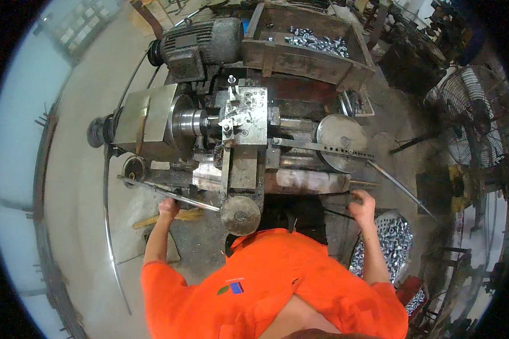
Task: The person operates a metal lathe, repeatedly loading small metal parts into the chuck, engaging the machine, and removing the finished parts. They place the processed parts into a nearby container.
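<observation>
My left hand [169,208] is curled closed just beside a long metal lever [196,201], at the left front of a worn lathe-like machine. Whether its fingers wrap the lever is hard to see. The lever runs into a round hub [240,215] near my waist. My right hand [362,205] is also curled, by the front right end of the machine bed [308,182], at a thin dark edge; what its fingers hold is hidden. Between and beyond the hands are the metal chuck [189,122], the tool block [249,116] and a round disc wheel [341,141] with a drilled bar.
A motor [202,44] sits at the back left, beside a wooden box [311,66] with small shiny metal parts. A perforated basket [382,240] full of similar parts stands right of my right arm. A fan [472,116] is at far right. Another rod [398,186] slants from the disc.
</observation>
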The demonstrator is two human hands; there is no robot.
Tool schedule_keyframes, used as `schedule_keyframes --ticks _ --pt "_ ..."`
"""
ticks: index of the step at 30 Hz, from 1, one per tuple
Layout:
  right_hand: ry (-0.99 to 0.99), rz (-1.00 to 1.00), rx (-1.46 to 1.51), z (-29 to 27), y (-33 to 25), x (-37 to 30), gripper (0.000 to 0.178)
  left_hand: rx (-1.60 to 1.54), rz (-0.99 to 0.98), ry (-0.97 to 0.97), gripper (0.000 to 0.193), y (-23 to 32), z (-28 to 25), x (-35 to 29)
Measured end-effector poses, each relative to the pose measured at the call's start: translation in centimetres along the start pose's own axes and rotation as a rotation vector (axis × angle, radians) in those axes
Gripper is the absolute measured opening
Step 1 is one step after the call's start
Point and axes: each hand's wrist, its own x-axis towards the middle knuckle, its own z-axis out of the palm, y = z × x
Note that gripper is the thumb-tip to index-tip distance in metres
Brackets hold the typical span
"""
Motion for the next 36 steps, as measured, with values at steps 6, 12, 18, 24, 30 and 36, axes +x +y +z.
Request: schedule_keyframes --ticks 6,12,18,24,30,36 --pt "0.001 -0.212 0.128 -0.8 -6.8 6.2 0.034 -0.329 -0.142 0.055 0.045 1.4 -2.3 -2.5" --pt "-0.094 -0.534 0.18 1.0 -17.4 12.7 0.033 -0.365 -0.302 0.239 0.034 -5.9 -4.9 -6.9" --pt "-0.26 -0.805 0.232 5.3 -26.5 16.8 0.039 -0.289 -0.571 0.714 0.03 -10.5 -18.7 -13.5" --pt "-0.391 -0.885 0.061 10.7 -31.8 17.8 0.041 -0.235 -0.742 0.569 0.046 -13.7 -17.0 -17.6" --pt "-0.471 -0.74 -0.163 15.6 -34.5 17.9 0.024 -0.026 -0.757 0.311 0.035 -19.4 -16.3 -15.5" --pt "-0.492 -0.705 -0.302 17.8 -34.9 18.5 0.022 -0.041 -0.794 0.315 0.019 -23.9 -15.3 -13.7"
